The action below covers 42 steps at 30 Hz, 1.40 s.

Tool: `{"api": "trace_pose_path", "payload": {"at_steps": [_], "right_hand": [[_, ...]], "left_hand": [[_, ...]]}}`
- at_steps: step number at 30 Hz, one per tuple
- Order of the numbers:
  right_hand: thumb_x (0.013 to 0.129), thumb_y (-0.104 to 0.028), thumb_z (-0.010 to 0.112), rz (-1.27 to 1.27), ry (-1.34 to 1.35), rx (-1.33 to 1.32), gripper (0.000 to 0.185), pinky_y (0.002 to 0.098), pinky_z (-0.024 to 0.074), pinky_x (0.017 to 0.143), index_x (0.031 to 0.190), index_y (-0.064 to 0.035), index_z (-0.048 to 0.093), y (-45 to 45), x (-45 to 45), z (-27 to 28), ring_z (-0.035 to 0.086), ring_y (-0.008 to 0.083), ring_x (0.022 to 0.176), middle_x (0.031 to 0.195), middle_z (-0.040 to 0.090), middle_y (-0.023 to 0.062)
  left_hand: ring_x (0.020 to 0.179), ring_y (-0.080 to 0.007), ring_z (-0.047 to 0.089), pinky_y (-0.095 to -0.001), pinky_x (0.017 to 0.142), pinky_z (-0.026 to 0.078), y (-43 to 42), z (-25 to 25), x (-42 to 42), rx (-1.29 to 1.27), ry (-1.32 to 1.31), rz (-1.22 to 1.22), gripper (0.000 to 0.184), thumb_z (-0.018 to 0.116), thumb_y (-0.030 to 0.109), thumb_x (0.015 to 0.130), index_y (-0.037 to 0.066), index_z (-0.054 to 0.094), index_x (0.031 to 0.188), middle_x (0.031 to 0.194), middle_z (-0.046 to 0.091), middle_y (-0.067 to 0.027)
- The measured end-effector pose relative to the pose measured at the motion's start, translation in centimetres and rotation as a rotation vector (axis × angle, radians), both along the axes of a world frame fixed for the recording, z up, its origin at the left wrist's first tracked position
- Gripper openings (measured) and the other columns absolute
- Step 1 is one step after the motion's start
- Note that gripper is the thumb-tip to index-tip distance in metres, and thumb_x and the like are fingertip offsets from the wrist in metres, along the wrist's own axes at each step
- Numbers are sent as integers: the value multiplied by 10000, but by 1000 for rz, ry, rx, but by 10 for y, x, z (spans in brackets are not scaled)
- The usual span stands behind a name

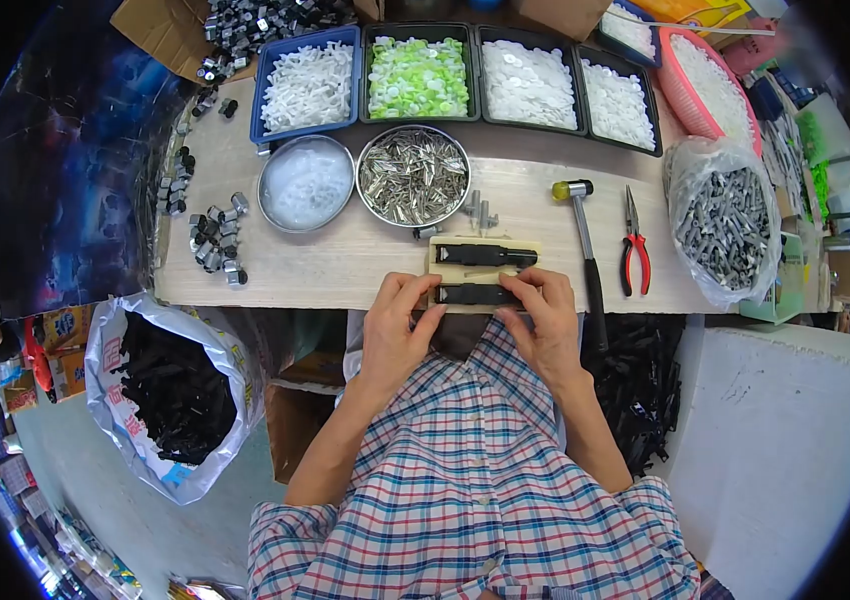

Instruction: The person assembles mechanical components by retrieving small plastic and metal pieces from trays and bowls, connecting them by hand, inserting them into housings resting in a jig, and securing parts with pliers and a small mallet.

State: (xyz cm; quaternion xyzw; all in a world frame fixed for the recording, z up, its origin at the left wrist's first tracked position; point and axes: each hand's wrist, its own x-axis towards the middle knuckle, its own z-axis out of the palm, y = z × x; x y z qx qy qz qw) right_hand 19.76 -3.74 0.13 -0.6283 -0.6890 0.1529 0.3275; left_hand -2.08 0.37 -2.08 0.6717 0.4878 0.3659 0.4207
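Here at the near edge of the surface [345, 265], left hand [397, 328] and right hand [545, 325] are apart, at either end of the near black part [473, 294]; can't tell whether they're clamped on it! It lies in the cream holder [455, 273], the far black part [475, 255] just beyond; hammer [585, 230] and pliers [635, 245] off right, metal bowl [360, 180] farther back, filled trays [366, 75] behind

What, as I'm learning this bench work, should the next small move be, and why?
Probably a gentle, even press on the near black part: the left hand is by its left end, the right hand at its right end, and the far black part lies in the cream holder's other slot. Whether the near one is fully seated, I can't tell.
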Motion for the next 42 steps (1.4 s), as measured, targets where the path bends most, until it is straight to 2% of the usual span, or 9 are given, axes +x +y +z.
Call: {"api": "trace_pose_path", "payload": {"at_steps": [8,11,14,17,21,24,28,31,42], "right_hand": [[776,-28,796,-22,46,9,337,417,498,894,1104,-50,720,0,0,-8,590,320,1049,1104,628,116],[777,-26,795,-25,55,-13,334,420,499,893,1101,-52,720,-1,1,-7,590,321,1047,1100,627,115],[775,-28,795,-17,0,-11,335,425,499,896,1100,-56,721,1,1,-6,590,322,1052,1099,625,114],[772,-14,787,-5,-31,-16,361,430,498,907,1123,-61,716,1,2,-4,592,325,1057,1097,625,118],[784,37,752,1,-29,-11,414,419,510,909,1185,-53,697,0,3,-1,602,335,1061,1131,624,141],[811,69,706,-119,148,13,430,407,522,895,1228,-33,678,-11,10,4,610,348,1066,1185,617,167],[881,60,632,-394,-363,129,417,406,531,885,1296,16,627,-18,48,-7,606,374,1082,1247,583,213],[896,62,613,-356,-397,-11,472,417,536,875,1365,33,573,-25,66,-18,620,389,1020,1267,568,223],[1005,-2,588,-323,102,-208,487,358,569,818,1482,28,491,-94,31,8,737,362,940,1130,696,266]], "left_hand": [[802,-178,600,-295,690,493,-3,13,13,180,-38,66,281,710,15,900,10,668,1178,1073,617,-93],[873,-234,642,-314,720,534,1,20,22,253,-11,33,260,692,24,918,15,675,1177,1133,623,-130],[1132,-355,633,-383,892,555,7,16,27,337,52,-28,352,710,41,908,9,656,1254,1284,596,-188],[1398,-455,451,-512,1098,447,13,28,42,479,318,-134,504,734,156,911,-6,599,1369,1483,490,-237],[1522,-463,270,-642,1179,283,10,14,55,474,544,-265,749,715,379,899,-39,492,1479,1624,335,-260],[1530,-427,277,-623,1193,278,2,8,54,457,678,-329,808,732,367,883,-55,443,1508,1627,335,-255],[1530,-389,310,-602,1215,264,-1,6,56,468,714,-324,810,729,291,869,-64,409,1523,1624,352,-248],[1517,-390,344,-564,1229,272,0,-4,55,616,827,-286,715,654,186,892,-72,414,1515,1606,387,-249],[1511,-394,359,-519,1238,279,1,-11,55,641,791,-288,629,559,95,928,-79,409,1514,1598,393,-265]]}}
